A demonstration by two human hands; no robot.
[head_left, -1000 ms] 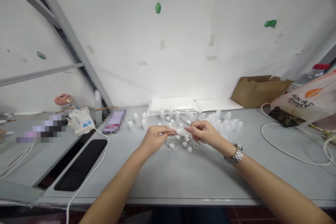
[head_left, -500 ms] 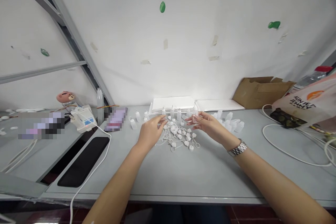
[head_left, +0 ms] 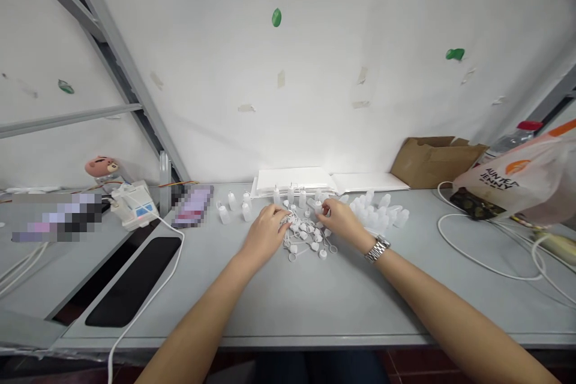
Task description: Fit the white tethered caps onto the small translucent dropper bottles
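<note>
Several white caps with looped straps [head_left: 310, 239] lie in a loose pile between my hands. My left hand [head_left: 269, 229] is at the pile's left edge, fingers curled down among the caps; what its fingertips hold, if anything, is too small to tell. On the right, my right hand [head_left: 342, 219] pinches a small translucent bottle [head_left: 317, 206] at the back of the pile. Small capped bottles [head_left: 246, 211] stand upright to the left and behind. A heap of uncapped translucent bottles [head_left: 378, 214] lies beyond my right hand.
White sheets [head_left: 292, 178] are stacked against the wall, with a cardboard box [head_left: 436, 162] and a plastic bag [head_left: 517, 174] at the right. White cables [head_left: 486, 273] curl nearby. A phone [head_left: 193, 206], a power strip [head_left: 134, 204] and a black pad [head_left: 132, 282] lie left.
My right hand has moved slightly left and its fingers have closed in on a bottle. My left hand has shifted right over the caps. The camera view has turned slightly.
</note>
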